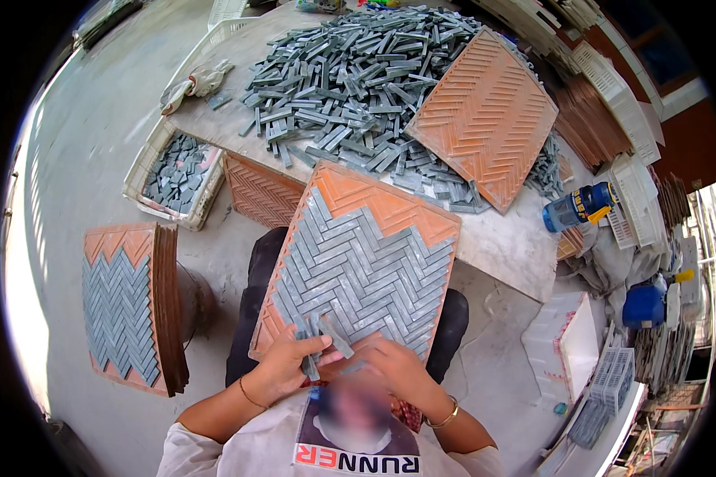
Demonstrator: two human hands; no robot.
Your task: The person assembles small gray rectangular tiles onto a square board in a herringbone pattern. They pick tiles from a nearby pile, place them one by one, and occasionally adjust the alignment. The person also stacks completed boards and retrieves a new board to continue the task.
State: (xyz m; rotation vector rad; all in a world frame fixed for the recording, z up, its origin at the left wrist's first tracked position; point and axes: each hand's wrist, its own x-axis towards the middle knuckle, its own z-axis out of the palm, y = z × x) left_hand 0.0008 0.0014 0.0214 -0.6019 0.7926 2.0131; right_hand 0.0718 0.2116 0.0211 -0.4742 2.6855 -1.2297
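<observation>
An orange herringbone mould tray (358, 191) rests across my lap, tilted against the table edge. Thin grey stone strips (362, 274) fill most of its zigzag slots, while the far slots show bare orange. Several loose strips (326, 334) are gripped in my left hand (278, 367), thumb across them, over the tray's near left part. My right hand (402, 372) is at the near edge, fingers curled down, with a small grey strip (353, 367) at the fingertips. How firmly the fingers grip this strip is partly hidden.
A big heap of grey strips (350, 79) covers the table (509, 254), with an unfilled orange tray (485, 111) leaning on it. At left stand a stack of trays (167, 310) and a basket of stone pieces (139, 179). A blue bottle (569, 211) is at right.
</observation>
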